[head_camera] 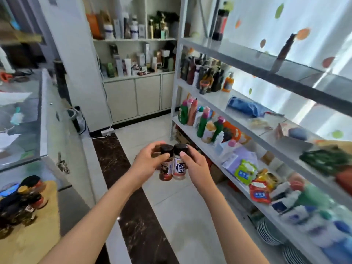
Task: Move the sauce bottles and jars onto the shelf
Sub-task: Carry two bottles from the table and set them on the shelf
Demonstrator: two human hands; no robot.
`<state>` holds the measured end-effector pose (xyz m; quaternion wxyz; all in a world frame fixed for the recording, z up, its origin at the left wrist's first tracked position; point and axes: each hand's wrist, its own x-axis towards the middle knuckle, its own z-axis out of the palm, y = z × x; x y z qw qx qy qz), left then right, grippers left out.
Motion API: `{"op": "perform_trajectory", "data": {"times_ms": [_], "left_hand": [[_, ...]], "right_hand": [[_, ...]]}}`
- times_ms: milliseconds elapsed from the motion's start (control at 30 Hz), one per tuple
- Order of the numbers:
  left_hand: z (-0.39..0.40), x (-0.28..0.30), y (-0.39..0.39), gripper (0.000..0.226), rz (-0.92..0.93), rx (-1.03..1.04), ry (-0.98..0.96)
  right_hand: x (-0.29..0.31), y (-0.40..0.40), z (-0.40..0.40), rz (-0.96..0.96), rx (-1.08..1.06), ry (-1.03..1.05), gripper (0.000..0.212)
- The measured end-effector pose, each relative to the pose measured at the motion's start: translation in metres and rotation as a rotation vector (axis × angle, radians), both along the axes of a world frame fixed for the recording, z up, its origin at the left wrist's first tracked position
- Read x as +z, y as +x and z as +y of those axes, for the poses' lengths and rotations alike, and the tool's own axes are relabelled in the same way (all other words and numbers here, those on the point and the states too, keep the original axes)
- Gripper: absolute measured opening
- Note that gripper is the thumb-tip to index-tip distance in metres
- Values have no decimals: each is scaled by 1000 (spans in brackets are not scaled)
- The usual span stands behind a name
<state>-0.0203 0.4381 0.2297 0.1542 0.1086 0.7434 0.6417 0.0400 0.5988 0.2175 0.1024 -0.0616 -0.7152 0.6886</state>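
My left hand (146,164) grips a small jar of red-brown spice (166,169) with a black cap. Beside it, touching, my right hand (196,166) holds a small jar of pale powder (179,169) with a black cap and a white label. Both jars are upright in mid-air above the floor, in front of the white metal shelf (245,128) on the right. Dark sauce bottles (203,73) stand on that shelf's upper level. More jars and bottles (21,202) cluster on a wooden board at lower left.
The shelf's lower levels carry cleaning bottles (200,119), packets (245,172) and a blue cloth (245,106). A glass-topped counter (28,121) runs along the left. White cabinets (137,96) stand at the back. Stacked plates (266,233) sit under the shelf.
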Motion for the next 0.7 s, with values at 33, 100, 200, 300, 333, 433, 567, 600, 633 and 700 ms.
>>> {"op": "perform_trajectory", "data": {"times_ms": [33,100,200,300,333,433,567,600,633,700], "left_hand": [[23,7,1,32,19,-17,-5],[69,18,4,31,47,-50,5],[135,29,6,32,66,-90,34],[199,35,10,34,76,-112,70],[215,36,11,35,83,-106,90],[268,35,13,39,114,-81,167],[321,38,6,40,124,-71,189],[333,41,1,40,128,-82,193],[346,44,-4,40,136,-97,199],[368,52,-18,41,144,-127,210]], "right_hand": [[2,3,23,11,-17,14,25],[6,9,69,38,-43,31,26],[16,17,132,52,-94,45,26],[30,28,191,80,-148,75,26],[33,30,206,90,-155,92,26],[38,30,254,117,-188,135,25],[41,23,301,130,-253,158,22],[43,19,311,133,-267,147,22],[46,15,322,134,-287,144,21],[53,5,342,151,-330,150,20]]}}
